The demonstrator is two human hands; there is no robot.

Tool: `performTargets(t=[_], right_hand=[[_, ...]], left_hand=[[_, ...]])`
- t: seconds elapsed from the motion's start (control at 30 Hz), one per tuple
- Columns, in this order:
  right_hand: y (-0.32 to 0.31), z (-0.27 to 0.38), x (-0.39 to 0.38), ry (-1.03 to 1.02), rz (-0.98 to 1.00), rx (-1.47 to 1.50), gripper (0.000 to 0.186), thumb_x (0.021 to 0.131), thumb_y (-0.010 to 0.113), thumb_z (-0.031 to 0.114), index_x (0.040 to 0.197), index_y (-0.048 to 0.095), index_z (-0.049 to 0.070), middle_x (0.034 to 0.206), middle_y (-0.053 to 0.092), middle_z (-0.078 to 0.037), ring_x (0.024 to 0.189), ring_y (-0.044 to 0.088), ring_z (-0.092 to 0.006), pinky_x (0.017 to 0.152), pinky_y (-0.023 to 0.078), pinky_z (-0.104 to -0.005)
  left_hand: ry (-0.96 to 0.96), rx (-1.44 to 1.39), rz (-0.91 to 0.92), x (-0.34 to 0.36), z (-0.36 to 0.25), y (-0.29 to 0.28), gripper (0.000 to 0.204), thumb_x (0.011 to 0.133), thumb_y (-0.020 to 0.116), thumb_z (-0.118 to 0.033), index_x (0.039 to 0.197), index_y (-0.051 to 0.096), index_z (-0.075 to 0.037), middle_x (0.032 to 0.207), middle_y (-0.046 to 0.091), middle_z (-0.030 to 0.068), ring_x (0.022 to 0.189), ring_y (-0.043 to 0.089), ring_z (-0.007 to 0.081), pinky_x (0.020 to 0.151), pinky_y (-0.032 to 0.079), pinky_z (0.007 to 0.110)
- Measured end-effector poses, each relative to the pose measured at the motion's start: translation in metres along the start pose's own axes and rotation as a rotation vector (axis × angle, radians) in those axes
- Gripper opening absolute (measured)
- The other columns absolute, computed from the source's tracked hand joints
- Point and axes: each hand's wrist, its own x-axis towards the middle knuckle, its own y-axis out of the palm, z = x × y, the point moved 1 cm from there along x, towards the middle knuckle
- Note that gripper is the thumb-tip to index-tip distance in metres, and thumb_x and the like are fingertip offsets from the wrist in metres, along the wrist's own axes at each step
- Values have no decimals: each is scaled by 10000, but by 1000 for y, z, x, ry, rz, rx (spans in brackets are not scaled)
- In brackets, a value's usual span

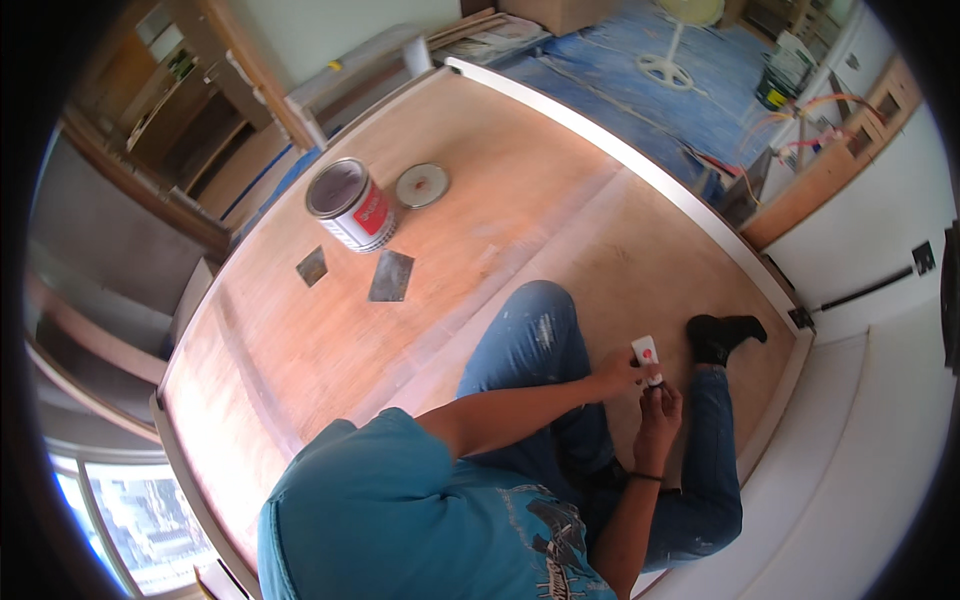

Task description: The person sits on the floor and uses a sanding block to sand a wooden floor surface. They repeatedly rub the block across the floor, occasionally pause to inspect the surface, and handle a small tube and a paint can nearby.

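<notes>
Over the board, between my bent legs, my left hand grips a small white tube with a red mark on its side. My right hand, with a dark band round its wrist, is closed at the tube's lower end. Its fingertips meet the tube there, and whatever cap or nozzle they cover is too small to make out. Farther off to the left stands an open tin can with a red label and greyish contents. Its round lid lies beside it. Two flat metal scraper blades lie in front of the can.
I sit on a large wooden board with a raised white edge. Blue sheeting covers the floor beyond, with a white round-based stand and a dark bucket. Loose wires hang at the right wall.
</notes>
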Motion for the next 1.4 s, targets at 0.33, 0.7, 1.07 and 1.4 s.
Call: performTargets(t=[0.33,0.7,1.07,1.4], right_hand=[[-2,-4,2,-9,-75,-42,404,1101,576,372,1258,605,0,1021,686,-99,859,655,-142,755,514,-287],[16,19,-2,-334,-78,-433,161,980,729,54,1103,657,-21,1076,704,-115,957,690,-201,831,563,-339],[91,51,-8,-499,-152,-558,225,921,781,8,1092,637,-18,1106,702,-108,1020,694,-203,853,578,-363],[84,46,27,-406,90,-448,251,980,720,-1,1186,577,8,1084,680,-77,977,662,-139,891,549,-273]], left_hand=[[-134,46,29,-10,-34,-1,368,957,776,-382,995,757,-16,876,747,53,771,664,106,684,522,287],[-184,-127,33,-12,-35,-4,375,988,739,-426,995,748,-51,859,702,13,745,603,83,675,477,274],[-170,-437,-26,-4,-59,-31,307,1001,734,-375,1003,721,-69,872,705,6,743,600,75,668,461,267],[-117,-461,-163,4,-105,-76,292,1022,701,-319,1087,722,-35,934,747,54,810,661,99,691,507,269]])
